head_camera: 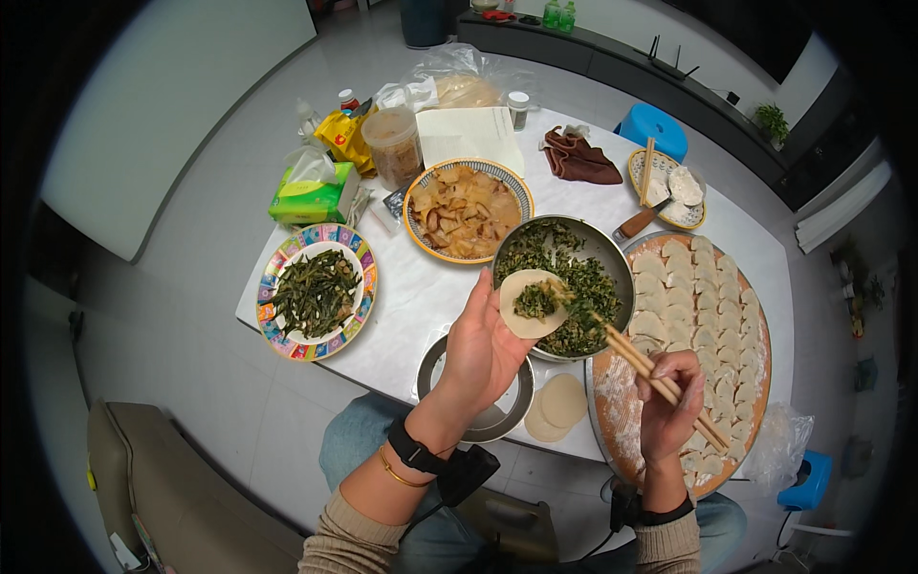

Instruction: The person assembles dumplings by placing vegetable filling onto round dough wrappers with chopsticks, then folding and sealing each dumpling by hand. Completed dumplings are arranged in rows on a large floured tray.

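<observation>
On the fingers of my left hand (482, 344) rests a round dumpling wrapper (521, 328) with a mound of green filling (534, 301) at its middle. My right hand (674, 402) grips wooden chopsticks (638, 359), whose tips touch the filling above the wrapper. Just behind is a metal bowl (625, 269) of chopped green filling. More wrappers (563, 400) lie overlapping at the near table edge, beside an empty-looking round metal pan (527, 409) partly hidden by my left hand. Rows of folded dumplings (678, 298) cover much of a floured round board (613, 387) at the right.
A plate of cooked green vegetables (315, 294) is at the left, a dish of sliced food (466, 212) behind the bowl. Farther back stand a tissue pack (315, 197), a plastic jar (393, 147), a brown cloth (579, 158) and a flour dish (692, 215) with a wooden-handled tool (638, 222).
</observation>
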A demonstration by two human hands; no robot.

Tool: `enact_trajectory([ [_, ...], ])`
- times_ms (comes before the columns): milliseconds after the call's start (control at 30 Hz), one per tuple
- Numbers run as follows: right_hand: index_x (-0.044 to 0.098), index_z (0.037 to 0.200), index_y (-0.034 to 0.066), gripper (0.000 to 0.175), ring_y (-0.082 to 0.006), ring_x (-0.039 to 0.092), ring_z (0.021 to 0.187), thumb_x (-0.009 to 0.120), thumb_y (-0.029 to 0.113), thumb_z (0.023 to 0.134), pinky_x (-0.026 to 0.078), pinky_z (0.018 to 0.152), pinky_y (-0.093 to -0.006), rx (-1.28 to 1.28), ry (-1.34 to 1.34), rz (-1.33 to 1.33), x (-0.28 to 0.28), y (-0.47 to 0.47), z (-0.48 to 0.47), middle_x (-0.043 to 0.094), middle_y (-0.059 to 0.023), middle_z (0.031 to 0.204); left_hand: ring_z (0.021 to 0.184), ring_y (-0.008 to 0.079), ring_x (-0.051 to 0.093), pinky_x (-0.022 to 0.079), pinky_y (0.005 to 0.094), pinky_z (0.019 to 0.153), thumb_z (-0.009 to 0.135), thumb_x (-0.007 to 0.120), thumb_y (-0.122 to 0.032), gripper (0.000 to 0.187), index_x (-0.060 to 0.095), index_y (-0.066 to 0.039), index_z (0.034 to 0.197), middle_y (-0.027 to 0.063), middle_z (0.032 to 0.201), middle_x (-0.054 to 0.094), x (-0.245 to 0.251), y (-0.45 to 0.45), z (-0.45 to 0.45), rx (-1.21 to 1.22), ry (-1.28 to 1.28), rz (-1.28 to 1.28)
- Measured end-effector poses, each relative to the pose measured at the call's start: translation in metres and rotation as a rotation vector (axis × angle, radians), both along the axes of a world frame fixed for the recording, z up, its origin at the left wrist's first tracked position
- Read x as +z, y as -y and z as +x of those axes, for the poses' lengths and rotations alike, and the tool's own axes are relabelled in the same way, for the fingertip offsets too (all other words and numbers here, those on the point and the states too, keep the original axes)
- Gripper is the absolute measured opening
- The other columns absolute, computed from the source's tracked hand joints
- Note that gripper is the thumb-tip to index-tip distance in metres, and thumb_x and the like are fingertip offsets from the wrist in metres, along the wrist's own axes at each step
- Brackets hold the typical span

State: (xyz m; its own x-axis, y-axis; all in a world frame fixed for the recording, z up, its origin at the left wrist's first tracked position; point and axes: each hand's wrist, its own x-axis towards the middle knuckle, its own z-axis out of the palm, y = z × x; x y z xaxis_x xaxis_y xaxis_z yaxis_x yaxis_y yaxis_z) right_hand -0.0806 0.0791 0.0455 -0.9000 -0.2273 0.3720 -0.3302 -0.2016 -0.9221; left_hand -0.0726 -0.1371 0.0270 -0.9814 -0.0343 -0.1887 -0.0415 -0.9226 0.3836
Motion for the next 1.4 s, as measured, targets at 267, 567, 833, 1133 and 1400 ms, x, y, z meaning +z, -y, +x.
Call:
enact_trajectory([
  [267,0.051,0.093,0.0018,0.042,-0.0098,0.042,0.061,0.032,0.037,0.104,0.035,0.059,-0.0240,-0.011,0.054,0.113,-0.005,0.001,0.005,0.049,-0.0051,0.070,0.131,0.0312,0.047,0.034,0.0434,0.113,0.105,0.025,-0.044,0.064,0.038,0.010,0.137,0.0229,0.139,0.048,0.002,-0.002,0.000,0.011,-0.021,0.005],
  [567,0.051,0.095,0.0017,0.041,-0.0100,0.044,0.063,0.033,0.037,0.104,0.037,0.060,-0.0245,-0.009,-0.003,0.063,-0.002,-0.004,0.005,0.049,-0.0055,0.072,0.131,0.0309,0.047,0.034,0.0432,0.113,0.105,0.025,-0.044,0.064,0.038,0.010,0.137,0.0227,0.138,0.049,0.002,-0.002,0.001,0.023,-0.021,-0.011],
  [833,0.050,0.094,0.0018,0.040,-0.0093,0.043,0.064,0.031,0.036,0.104,0.036,0.062,-0.0245,-0.075,0.023,0.075,-0.006,-0.017,-0.007,0.048,-0.0045,0.069,0.130,0.0327,0.047,0.033,0.0436,0.114,0.105,0.029,-0.040,0.059,0.040,0.010,0.135,0.0235,0.137,0.049,0.002,0.004,0.002,0.100,0.019,-0.030],
  [1133,0.047,0.101,0.0063,0.050,-0.0095,0.045,0.071,0.027,0.052,0.103,0.038,0.069,-0.0238,0.122,0.188,0.335,-0.035,-0.020,-0.027,0.049,-0.0017,0.078,0.130,0.0328,0.046,0.034,0.0435,0.114,0.105,0.031,-0.034,0.054,0.040,0.011,0.134,0.0234,0.138,0.049,0.001,0.018,0.000,0.270,0.022,-0.039],
  [1400,0.050,0.098,0.0053,0.046,-0.0093,0.045,0.070,0.027,0.044,0.105,0.037,0.065,-0.0244,0.076,0.117,0.368,-0.029,0.007,-0.052,0.049,-0.0021,0.075,0.130,0.0324,0.047,0.034,0.0429,0.114,0.104,0.033,-0.035,0.054,0.041,0.011,0.133,0.0229,0.138,0.049,-0.001,0.016,-0.001,0.269,0.047,-0.020],
])
